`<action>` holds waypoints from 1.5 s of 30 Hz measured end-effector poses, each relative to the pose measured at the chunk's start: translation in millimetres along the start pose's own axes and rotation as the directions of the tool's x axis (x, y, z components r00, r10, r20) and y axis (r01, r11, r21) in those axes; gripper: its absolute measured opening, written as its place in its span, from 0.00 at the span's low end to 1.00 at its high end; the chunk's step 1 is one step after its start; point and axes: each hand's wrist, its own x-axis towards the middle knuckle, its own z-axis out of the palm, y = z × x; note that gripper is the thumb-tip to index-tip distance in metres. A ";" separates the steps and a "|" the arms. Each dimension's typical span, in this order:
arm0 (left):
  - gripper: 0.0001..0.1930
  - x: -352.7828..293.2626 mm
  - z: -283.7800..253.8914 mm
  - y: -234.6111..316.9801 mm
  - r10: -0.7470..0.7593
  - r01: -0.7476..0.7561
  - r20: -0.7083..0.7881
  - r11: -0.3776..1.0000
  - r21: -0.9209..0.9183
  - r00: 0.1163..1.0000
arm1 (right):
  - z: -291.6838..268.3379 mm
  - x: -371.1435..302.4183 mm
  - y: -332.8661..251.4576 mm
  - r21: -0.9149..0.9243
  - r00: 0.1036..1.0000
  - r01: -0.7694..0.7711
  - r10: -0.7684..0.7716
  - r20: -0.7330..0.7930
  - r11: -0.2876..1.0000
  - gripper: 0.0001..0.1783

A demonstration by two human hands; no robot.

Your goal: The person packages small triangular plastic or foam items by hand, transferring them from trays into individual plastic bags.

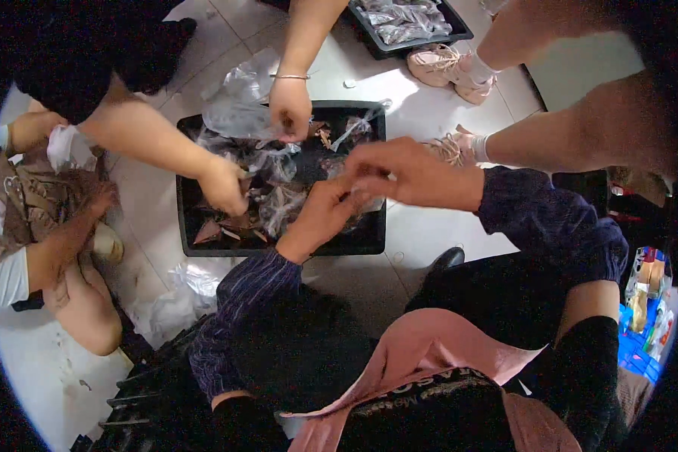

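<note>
Pink cloth sits nearest. Beyond, left hand and right hand meet, fingers curled; whether they hold anything, I cannot tell. Clear bags crowd the black tray beneath; a co-worker's hand so close could snag one, spilling it.

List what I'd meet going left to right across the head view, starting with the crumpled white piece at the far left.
Crumpled white piece → clear crumpled plastic on the floor → left hand → right hand → dark patterned right sleeve → blue surface at the far right.
</note>
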 end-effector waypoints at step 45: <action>0.17 -5.5 -21.2 -9.7 0.610 -0.395 0.018 0.489 0.778 0.792 | 27.4 -6.9 51.8 0.797 0.755 -0.603 0.342 0.560 0.027 0.04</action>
